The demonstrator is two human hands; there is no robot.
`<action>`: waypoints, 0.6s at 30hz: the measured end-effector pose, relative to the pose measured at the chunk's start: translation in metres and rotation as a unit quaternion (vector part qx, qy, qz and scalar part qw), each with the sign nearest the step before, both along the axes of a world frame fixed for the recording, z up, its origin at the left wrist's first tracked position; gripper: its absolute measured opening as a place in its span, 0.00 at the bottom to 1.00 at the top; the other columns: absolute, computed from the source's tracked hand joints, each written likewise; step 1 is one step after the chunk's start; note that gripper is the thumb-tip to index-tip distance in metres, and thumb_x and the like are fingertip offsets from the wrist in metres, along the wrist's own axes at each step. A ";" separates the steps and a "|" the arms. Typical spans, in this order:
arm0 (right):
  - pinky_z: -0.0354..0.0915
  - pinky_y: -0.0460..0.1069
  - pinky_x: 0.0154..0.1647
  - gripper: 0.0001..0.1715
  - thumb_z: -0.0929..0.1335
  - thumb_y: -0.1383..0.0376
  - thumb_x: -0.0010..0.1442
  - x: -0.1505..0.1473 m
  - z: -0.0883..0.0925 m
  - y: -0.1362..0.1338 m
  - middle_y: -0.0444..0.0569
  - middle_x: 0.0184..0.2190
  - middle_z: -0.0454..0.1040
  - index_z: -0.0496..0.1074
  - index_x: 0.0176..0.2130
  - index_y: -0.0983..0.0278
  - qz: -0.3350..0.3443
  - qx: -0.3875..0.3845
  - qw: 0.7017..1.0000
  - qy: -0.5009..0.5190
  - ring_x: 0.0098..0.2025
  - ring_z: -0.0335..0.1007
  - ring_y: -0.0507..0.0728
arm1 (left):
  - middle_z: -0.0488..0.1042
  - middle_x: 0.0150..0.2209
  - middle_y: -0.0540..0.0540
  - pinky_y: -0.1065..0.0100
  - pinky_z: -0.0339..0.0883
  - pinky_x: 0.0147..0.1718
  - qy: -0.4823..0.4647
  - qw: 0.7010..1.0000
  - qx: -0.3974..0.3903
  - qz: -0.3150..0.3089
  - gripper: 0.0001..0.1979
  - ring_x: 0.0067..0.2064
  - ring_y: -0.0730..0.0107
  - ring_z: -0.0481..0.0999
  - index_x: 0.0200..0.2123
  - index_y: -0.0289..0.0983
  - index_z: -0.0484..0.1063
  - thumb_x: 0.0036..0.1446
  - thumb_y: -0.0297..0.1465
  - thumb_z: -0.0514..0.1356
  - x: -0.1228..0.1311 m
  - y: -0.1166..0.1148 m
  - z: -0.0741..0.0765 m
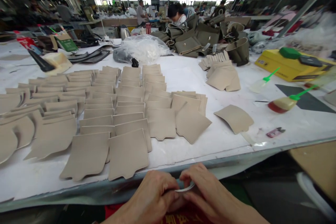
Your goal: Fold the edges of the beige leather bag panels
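At the table's front edge, my left hand (157, 192) and my right hand (203, 189) are close together, fingers curled around one small piece with a pale curved edge (186, 188). Most of that piece is hidden by my fingers. Beyond them, rows of overlapping beige panels (128, 150) cover the left and middle of the white table (183, 154). One beige panel (235, 118) lies apart to the right, and a fanned stack of beige pieces (223, 77) rests farther back.
On the right are a bottle of reddish liquid (282, 105), a pink clipper (275, 132), a dark sheet (307, 98) and a yellow box (286, 64). Behind lie a clear plastic bag (144, 48) and piled olive pieces (199, 38). People sit farther off.
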State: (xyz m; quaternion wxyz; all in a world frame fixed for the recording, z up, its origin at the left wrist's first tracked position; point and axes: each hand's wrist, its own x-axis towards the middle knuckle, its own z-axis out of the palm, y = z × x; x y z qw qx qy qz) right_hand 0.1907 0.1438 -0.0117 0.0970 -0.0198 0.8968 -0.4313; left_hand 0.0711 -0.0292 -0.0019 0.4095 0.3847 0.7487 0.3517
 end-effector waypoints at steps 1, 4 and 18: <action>0.60 0.53 0.48 0.08 0.65 0.75 0.63 -0.001 0.002 0.002 0.47 0.38 0.71 0.67 0.39 0.63 0.019 0.015 1.000 0.001 0.43 0.65 0.57 | 0.69 0.24 0.52 0.71 0.52 0.29 0.003 1.000 -0.001 -0.005 0.09 0.30 0.72 0.68 0.22 0.36 0.72 0.50 0.24 0.55 0.000 0.000 0.000; 0.57 0.53 0.48 0.07 0.68 0.75 0.63 -0.004 0.004 0.005 0.44 0.35 0.73 0.68 0.35 0.64 0.052 0.054 0.997 0.006 0.40 0.65 0.56 | 0.71 0.25 0.52 0.71 0.53 0.30 0.017 0.999 -0.005 -0.029 0.09 0.30 0.72 0.70 0.23 0.36 0.74 0.52 0.23 0.56 0.000 -0.001 0.001; 0.53 0.53 0.49 0.07 0.74 0.68 0.60 -0.003 -0.006 0.011 0.41 0.31 0.73 0.72 0.32 0.64 0.022 -0.003 1.000 0.004 0.38 0.67 0.55 | 0.74 0.27 0.49 0.69 0.52 0.29 0.133 0.984 0.002 -0.120 0.10 0.31 0.70 0.70 0.26 0.36 0.75 0.60 0.26 0.60 0.003 0.006 -0.002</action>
